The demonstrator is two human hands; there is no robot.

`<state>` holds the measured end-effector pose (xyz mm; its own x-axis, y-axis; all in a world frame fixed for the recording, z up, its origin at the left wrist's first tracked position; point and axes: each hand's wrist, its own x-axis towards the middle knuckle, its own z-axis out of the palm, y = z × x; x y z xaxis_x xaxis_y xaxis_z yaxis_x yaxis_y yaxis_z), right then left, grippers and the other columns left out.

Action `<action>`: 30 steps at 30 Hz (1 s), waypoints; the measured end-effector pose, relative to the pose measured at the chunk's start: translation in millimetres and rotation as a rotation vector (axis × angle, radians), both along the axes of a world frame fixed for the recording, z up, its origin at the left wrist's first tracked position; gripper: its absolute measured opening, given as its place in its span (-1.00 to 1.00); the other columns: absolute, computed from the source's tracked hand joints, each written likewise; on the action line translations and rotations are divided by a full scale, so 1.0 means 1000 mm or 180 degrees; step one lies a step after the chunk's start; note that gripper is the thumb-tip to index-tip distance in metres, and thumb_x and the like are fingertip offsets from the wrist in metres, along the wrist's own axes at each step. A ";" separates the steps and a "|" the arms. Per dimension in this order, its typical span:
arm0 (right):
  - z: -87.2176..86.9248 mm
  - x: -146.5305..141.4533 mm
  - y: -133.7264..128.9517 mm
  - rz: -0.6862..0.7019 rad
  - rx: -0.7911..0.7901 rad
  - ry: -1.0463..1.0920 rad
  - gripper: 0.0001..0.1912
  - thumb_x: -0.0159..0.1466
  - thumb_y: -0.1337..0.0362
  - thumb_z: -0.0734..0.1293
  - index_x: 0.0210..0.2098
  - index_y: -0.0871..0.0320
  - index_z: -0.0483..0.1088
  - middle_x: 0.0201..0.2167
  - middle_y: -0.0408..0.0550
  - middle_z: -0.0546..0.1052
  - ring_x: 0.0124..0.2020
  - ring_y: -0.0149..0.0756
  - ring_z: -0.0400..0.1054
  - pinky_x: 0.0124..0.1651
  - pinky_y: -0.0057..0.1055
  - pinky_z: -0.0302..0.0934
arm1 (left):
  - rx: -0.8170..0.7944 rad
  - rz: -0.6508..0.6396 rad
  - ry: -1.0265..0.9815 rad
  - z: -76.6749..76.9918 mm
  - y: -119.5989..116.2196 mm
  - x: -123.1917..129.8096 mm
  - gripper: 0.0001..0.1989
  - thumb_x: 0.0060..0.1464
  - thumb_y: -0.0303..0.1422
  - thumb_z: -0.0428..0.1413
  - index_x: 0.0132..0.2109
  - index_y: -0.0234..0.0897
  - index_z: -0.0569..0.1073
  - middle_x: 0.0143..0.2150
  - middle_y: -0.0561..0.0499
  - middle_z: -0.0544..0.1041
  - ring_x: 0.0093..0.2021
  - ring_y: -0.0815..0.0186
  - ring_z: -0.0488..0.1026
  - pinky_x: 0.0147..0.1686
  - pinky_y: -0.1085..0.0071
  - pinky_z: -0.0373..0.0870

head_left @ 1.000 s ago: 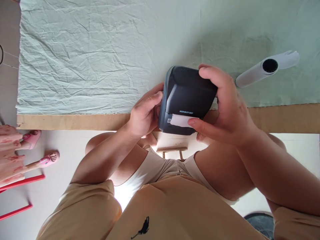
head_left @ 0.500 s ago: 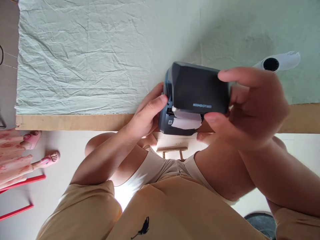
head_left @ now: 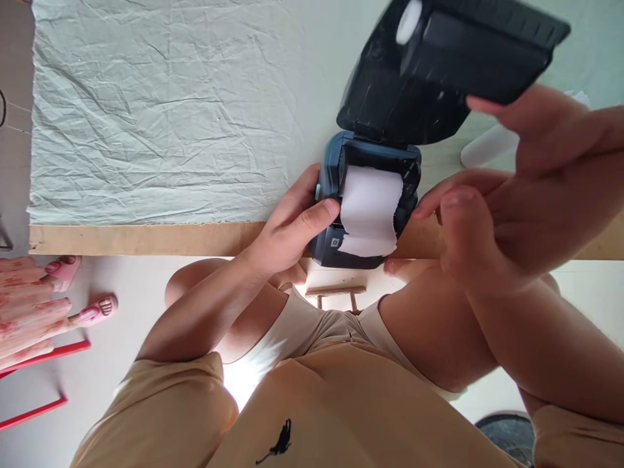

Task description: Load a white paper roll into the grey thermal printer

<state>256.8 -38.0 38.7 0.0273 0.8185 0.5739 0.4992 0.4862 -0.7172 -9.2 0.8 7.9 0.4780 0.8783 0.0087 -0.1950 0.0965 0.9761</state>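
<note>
My left hand [head_left: 297,224] is wrapped round the left side of a dark blue-black label printer [head_left: 332,156], its thumb over the rim. The printer's black lid [head_left: 439,84] is swung up and back. Inside the bay lies a white paper roll [head_left: 373,195], its torn end hanging over the front edge. My right hand [head_left: 517,201] is on the right with fingers apart. One of its fingertips is at the raised lid's lower edge; another is close beside the printer's right side. Whether they touch is unclear.
A pale green wrinkled cloth [head_left: 160,117] covers the table, whose wooden edge [head_left: 146,240] runs across in front of me. Behind my right hand lies a white roll [head_left: 487,144], partly hidden. At the left are another person's feet in pink slippers [head_left: 97,311] and red bars [head_left: 43,354].
The printer's lid has swung from closed to raised, exposing the paper roll. My right hand has moved up and right, its fingers spreading. My left hand has stayed on the printer.
</note>
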 end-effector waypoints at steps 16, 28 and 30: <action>0.018 -0.010 -0.005 -0.0060 0.0443 -0.1702 -0.88 0.62 0.36 0.49 0.02 0.03 0.71 -0.19 -0.23 0.87 -0.35 -0.37 0.65 -0.43 -0.27 0.12 | 0.0555 -0.0360 -0.0007 -0.004 0.003 -0.002 -0.29 0.50 0.39 0.37 0.32 -0.11 0.76 0.05 -0.10 0.71 -0.05 0.08 0.62 -0.06 0.18 0.69; 0.033 0.001 -0.006 0.0299 -0.0175 -0.1466 -0.58 0.49 0.34 0.62 0.27 -0.08 0.59 -0.05 -0.26 0.89 -0.34 -0.35 0.69 -0.36 -0.37 0.40 | 0.0174 -0.0216 0.0418 0.019 0.000 0.007 -0.11 0.27 0.58 0.44 0.17 -0.16 0.79 0.13 -0.14 0.78 0.13 -0.04 0.69 0.14 0.10 0.71; 0.035 -0.003 -0.007 0.0310 -0.0126 -0.1360 -0.54 0.42 0.40 0.60 0.23 -0.10 0.58 -0.02 -0.32 0.90 -0.36 -0.37 0.68 -0.33 -0.39 0.49 | 0.0335 -0.0218 0.0313 0.014 0.001 0.005 -0.15 0.33 0.55 0.41 0.19 -0.14 0.79 0.15 -0.15 0.80 0.14 -0.07 0.71 0.15 0.08 0.73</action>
<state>254.1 -44.6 73.7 -0.2840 0.8271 0.4850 0.7082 0.5219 -0.4754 -4.4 1.7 22.4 0.5398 0.8403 0.0490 -0.0945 0.0026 0.9955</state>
